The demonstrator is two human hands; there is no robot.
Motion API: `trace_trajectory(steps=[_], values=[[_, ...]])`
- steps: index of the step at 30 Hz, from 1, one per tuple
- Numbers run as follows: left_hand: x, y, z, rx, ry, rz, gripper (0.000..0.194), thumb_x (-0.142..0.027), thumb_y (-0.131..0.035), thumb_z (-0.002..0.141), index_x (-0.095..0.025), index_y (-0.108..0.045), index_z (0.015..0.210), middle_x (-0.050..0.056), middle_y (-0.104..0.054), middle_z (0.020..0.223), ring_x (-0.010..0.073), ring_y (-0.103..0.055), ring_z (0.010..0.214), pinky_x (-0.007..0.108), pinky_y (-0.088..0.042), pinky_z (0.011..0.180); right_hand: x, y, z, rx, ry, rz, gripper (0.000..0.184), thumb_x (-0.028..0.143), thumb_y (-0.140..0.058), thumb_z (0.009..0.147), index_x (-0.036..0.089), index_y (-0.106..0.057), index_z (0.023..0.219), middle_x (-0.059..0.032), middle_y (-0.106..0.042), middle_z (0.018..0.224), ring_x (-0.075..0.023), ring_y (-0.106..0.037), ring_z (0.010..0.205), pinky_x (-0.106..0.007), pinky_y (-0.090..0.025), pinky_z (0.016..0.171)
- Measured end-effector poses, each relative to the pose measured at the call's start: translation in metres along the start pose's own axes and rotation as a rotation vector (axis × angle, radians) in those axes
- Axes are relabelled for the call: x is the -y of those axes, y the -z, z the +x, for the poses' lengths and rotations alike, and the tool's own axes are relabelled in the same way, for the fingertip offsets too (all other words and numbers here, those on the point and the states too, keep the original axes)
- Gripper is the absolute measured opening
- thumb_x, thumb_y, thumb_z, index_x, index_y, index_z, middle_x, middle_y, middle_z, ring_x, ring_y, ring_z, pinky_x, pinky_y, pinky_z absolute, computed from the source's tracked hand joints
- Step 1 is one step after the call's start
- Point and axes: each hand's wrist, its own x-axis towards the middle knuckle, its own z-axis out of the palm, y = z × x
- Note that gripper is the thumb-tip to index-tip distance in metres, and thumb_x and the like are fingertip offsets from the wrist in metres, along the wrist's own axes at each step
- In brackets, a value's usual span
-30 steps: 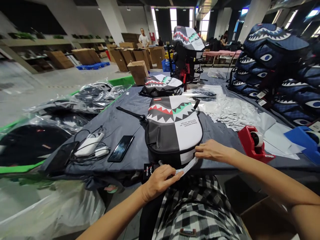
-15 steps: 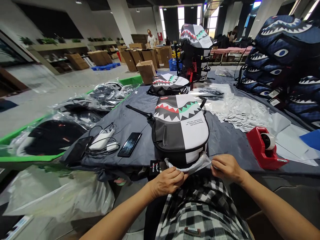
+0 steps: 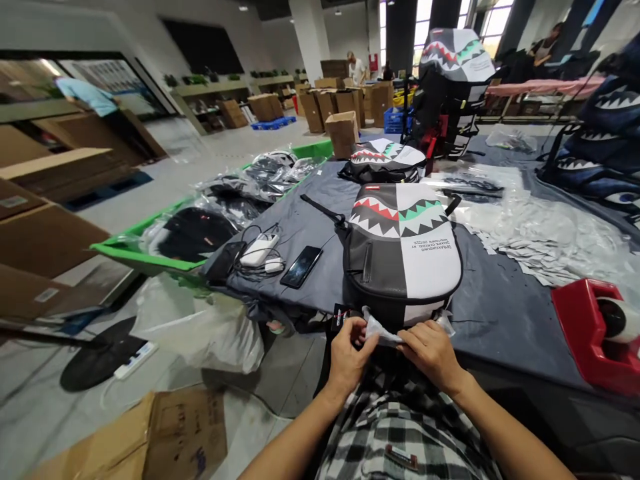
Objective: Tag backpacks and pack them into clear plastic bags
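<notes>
A backpack with black and grey-white halves and a printed shark mouth lies on its back on the cloth-covered table, its top handle end toward me. A thin white wrapping strip runs along that near end. My left hand has thumb and fingers curled at the strip's left part. My right hand pinches the strip farther right, fingers closed; a bit of it sticks out past the knuckles. A black hang tag hangs beside my left fingers. The handle under the strip is mostly hidden.
A phone and a white charger with cables lie left of the backpack. Right are a red tape dispenser and a heap of white slips. More backpacks stand behind. A green-edged bin holds bagged goods.
The view has swung left. My right hand has moved left from the strip's right end to its middle, closer to my left hand. My left hand has shifted to the strip's left end.
</notes>
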Motion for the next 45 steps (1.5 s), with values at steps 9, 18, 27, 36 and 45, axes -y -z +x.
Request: trace_trajectory(steps=[9,18,27,36,45], values=[[-0.004,-0.005,0.035,-0.051,-0.451,0.662,0.039,-0.023,-0.032,0.105,-0.020,-0.053,0.073,0.001,-0.058,0.062,0.0169,-0.055,0.058,0.032,-0.038,0.060,-0.001,-0.001,-0.001,-0.003,0.011,-0.013,0.014,0.020,-0.049,0.102,0.016,-0.062,0.101,-0.0032,-0.067,0.075,-0.0153,-0.058,0.067,-0.032,-0.037,0.069],[0.014,-0.014,0.021,-0.023,0.142,0.045,0.048,-0.043,-0.026,0.105,-0.022,-0.045,0.066,-0.003,-0.051,0.055,0.0119,-0.052,0.049,0.025,-0.037,0.054,-0.001,0.001,0.002,0.005,0.022,-0.027,0.012,0.019,-0.052,0.101,0.016,-0.063,0.098,-0.0021,-0.067,0.072,-0.0142,-0.058,0.064,-0.032,-0.036,0.067],[0.013,0.011,0.045,0.166,-0.189,0.127,0.041,-0.045,-0.035,0.104,-0.021,-0.051,0.075,0.000,-0.057,0.074,0.0147,-0.054,0.068,0.027,-0.042,0.067,0.003,0.003,0.005,-0.024,-0.030,0.001,0.015,0.022,-0.053,0.101,0.016,-0.064,0.093,-0.0017,-0.065,0.069,-0.0142,-0.056,0.062,-0.031,-0.035,0.066],[0.057,-0.024,0.029,-0.170,-0.350,0.319,0.041,-0.024,-0.030,0.105,-0.021,-0.050,0.070,-0.001,-0.049,0.061,0.0131,-0.049,0.055,0.025,-0.038,0.055,0.008,0.002,0.005,-0.010,-0.157,-0.030,0.028,0.034,-0.054,0.102,0.017,-0.066,0.084,-0.0016,-0.063,0.064,-0.0139,-0.053,0.059,-0.031,-0.032,0.065],[0.008,0.014,0.029,0.028,-0.608,0.234,0.020,-0.019,-0.041,0.102,-0.017,-0.061,0.104,0.007,-0.070,0.092,0.0167,-0.067,0.088,0.030,-0.054,0.082,0.008,-0.009,0.005,-0.027,-0.100,-0.164,0.030,0.024,-0.051,0.101,0.017,-0.062,0.074,0.0003,-0.055,0.059,-0.0130,-0.047,0.056,-0.032,-0.027,0.062]])
